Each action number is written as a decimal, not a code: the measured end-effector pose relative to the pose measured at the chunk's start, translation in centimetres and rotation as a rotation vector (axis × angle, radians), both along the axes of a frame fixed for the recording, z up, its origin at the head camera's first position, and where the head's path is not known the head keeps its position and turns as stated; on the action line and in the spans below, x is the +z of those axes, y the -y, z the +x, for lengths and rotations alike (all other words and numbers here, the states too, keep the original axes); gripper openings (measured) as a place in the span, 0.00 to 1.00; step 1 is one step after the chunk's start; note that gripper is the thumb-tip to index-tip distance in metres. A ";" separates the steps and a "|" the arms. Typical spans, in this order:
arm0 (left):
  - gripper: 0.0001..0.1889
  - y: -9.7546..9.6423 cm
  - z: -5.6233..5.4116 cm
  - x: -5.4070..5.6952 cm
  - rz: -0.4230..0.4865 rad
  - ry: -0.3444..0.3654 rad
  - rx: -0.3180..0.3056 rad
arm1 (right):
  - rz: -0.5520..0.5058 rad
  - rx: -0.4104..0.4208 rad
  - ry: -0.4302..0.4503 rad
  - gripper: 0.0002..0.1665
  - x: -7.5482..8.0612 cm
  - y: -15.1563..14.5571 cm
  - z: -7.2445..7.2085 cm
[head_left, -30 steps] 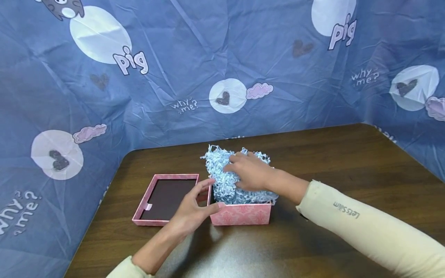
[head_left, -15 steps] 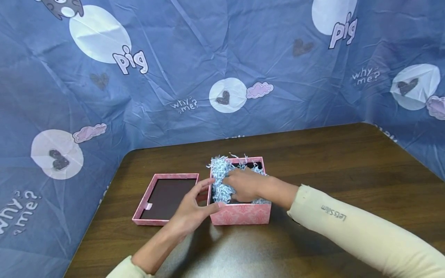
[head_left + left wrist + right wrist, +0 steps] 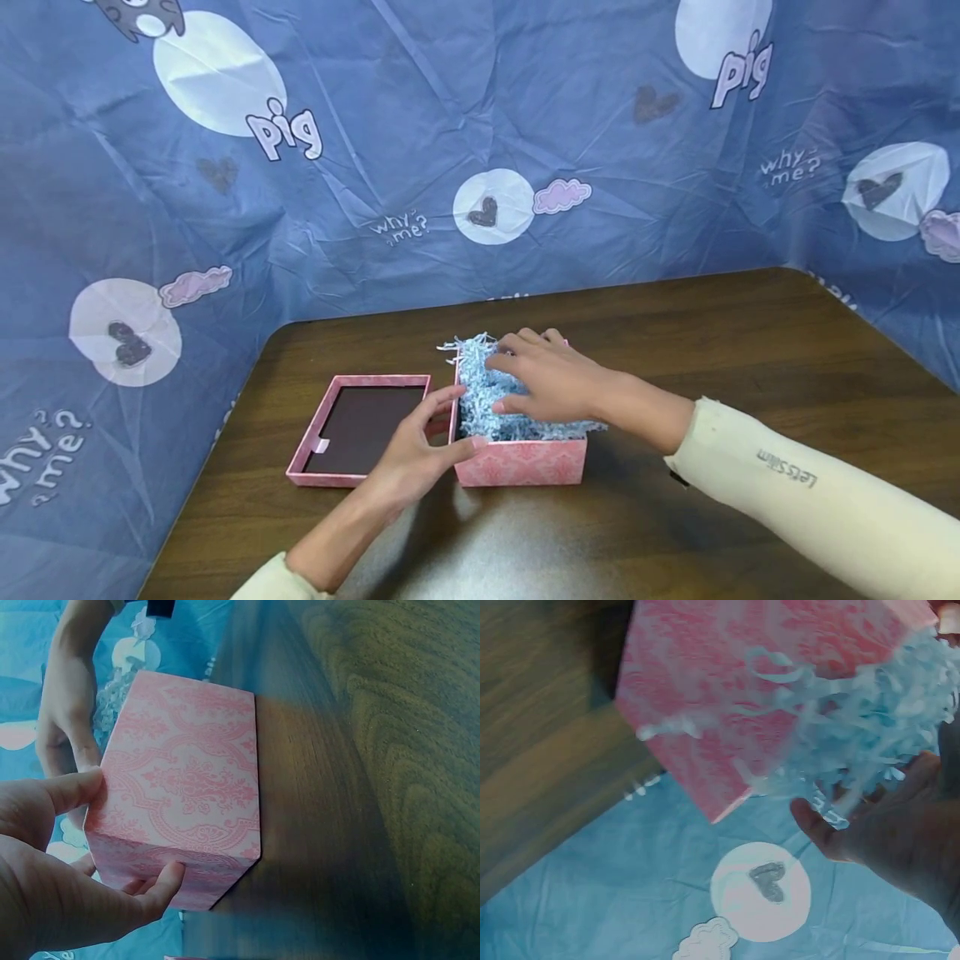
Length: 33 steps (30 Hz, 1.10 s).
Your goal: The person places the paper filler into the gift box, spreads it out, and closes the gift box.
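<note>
A pink damask-patterned box (image 3: pixel 525 463) stands on the table with its top off, filled to the rim with light blue shredded paper (image 3: pixel 480 379). My left hand (image 3: pixel 416 442) holds the box by its near left corner. In the left wrist view its thumb lies at the rim while its fingers (image 3: pixel 161 889) rest along the side wall (image 3: pixel 135 862). Above the paper, my right hand (image 3: pixel 551 379) is spread, palm down, with fingers parted. In the right wrist view, strands of shredded paper (image 3: pixel 870 712) bulge over the box edge near that hand's fingers.
To the left of the box lies its pink lid (image 3: pixel 311 437), inside up, with a dark lining and a small white tab. A blue printed cloth (image 3: pixel 360 167) hangs behind the wooden table (image 3: pixel 712 350).
My right hand pressed the paper down into the box, then lifted; the paper now stands higher again. The left hand has stayed at the box corner.
</note>
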<state>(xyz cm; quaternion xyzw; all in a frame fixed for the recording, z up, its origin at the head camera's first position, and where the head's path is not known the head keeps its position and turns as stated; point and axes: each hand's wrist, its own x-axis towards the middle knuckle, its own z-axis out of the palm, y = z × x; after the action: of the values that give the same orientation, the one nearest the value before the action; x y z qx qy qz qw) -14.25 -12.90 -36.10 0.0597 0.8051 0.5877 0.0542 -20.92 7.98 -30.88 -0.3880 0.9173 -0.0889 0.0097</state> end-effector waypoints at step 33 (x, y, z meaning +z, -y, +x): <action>0.32 0.1 0.0 0.0 0.040 0.036 -0.009 | 0.142 0.007 0.369 0.42 -4.5 2.4 -1.9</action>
<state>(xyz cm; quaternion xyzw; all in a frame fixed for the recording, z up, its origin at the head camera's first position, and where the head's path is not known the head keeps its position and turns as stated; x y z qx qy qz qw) -14.20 -12.99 -36.06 0.0538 0.7919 0.6042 0.0704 -22.80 5.54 -35.42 -0.3668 0.9025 -0.0935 0.2053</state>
